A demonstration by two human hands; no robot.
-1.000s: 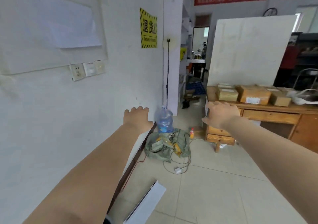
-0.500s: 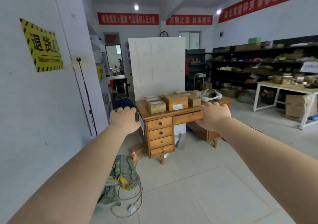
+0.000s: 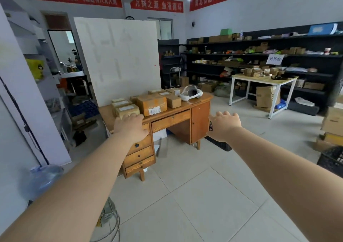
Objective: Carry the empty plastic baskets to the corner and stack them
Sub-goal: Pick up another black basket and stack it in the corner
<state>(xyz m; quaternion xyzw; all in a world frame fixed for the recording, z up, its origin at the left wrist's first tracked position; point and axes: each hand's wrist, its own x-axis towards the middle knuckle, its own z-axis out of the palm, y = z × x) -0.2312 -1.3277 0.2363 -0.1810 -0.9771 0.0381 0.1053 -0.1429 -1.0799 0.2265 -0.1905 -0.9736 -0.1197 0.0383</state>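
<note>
Both my arms reach out in front of me over the tiled floor. My left hand [image 3: 130, 125] is empty with its fingers slightly spread, and my right hand [image 3: 224, 125] is the same. A black plastic basket [image 3: 219, 144] lies on the floor behind my right hand, beside the wooden desk. Another black basket [image 3: 331, 161] sits at the right edge and seems to hold something. A blue basket [image 3: 84, 109] stands far left behind the desk. Neither hand touches a basket.
A wooden desk [image 3: 172, 117] with cardboard boxes and a white headset stands ahead, a white board behind it. A water jug [image 3: 41, 178] and cables lie at lower left. Dark shelves, a white table [image 3: 263, 81] and stacked cartons fill the right side.
My view has swung right, from the white wall and the corner to the open room. The desk now sits centred, and both empty hands stay stretched out.
</note>
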